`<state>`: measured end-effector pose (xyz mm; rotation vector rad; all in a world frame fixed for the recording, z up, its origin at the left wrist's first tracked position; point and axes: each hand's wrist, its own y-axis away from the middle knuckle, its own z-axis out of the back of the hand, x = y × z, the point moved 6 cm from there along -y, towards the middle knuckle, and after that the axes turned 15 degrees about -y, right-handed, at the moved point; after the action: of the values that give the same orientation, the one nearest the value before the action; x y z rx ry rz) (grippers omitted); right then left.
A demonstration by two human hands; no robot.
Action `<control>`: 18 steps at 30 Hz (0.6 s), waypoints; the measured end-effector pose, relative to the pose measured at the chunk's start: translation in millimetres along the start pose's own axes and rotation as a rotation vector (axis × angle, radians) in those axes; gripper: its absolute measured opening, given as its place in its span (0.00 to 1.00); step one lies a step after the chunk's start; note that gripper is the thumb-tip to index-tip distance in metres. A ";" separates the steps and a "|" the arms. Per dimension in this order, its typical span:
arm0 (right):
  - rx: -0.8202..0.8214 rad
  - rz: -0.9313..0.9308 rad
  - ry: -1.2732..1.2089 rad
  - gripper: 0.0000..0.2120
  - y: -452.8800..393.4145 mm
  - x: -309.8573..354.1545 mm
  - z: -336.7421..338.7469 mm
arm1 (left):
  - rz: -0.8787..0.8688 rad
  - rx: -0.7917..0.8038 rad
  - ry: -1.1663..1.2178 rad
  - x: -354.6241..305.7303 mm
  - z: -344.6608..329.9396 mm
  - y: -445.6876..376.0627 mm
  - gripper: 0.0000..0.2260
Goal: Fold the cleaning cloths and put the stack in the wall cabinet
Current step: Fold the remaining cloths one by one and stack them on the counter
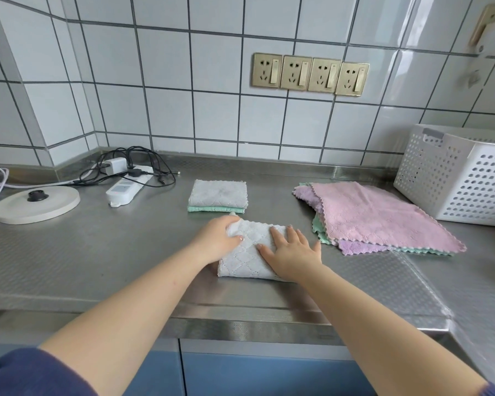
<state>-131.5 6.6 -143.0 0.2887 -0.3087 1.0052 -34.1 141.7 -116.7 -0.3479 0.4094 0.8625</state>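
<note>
Head view: a steel counter (103, 261) seen from above, both bare forearms reaching in from the near edge.
Cloth in hand: a grey quilted cloth (245, 254), folded into a small rectangle, lies flat near the counter's front edge, about midway along it.
Left hand: the left hand (216, 238) curls its fingers over the cloth's far left corner and grips it, the thumb lying on top of the fabric.
Right hand: the right hand (290, 250) lies flat on the cloth's right half, fingers straight and spread, pressing down.
Folded stack: just behind the held cloth, a grey folded cloth on a green one forms the folded stack (217, 196), apart from the hands.
Unfolded pile: to the right, a loose pile of unfolded cloths (383, 218), pink on top with purple and green beneath, edges fanned out.
Basket: a white perforated basket (466, 178) stands at the back right corner, just beside that pile.
Left end: a white power strip (126, 190) with black cables and a white charger, and a round kettle base (36, 204).
Wall: four gold sockets (309, 74) on white tile.
Writing: no legible brand or label anywhere.
</note>
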 end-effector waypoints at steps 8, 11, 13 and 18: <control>-0.011 -0.001 0.016 0.33 1.9 1.0 1.0 | 0.031 0.211 0.345 9.1 -3.4 5.8 0.24; -0.016 -0.014 0.027 0.33 1.7 0.5 1.2 | -0.035 0.196 0.163 9.9 -0.4 9.6 0.21; -0.027 -0.019 0.025 0.33 1.6 0.8 1.3 | -0.070 0.158 0.118 6.2 3.3 14.7 0.21; -0.197 0.130 -0.283 0.33 1.9 2.2 17.6 | -0.148 0.029 0.213 -4.4 25.6 19.1 0.19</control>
<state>-134.1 2.6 -125.7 0.2335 -0.6869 1.0532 -46.4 162.0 -94.8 -0.4399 0.5853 0.6767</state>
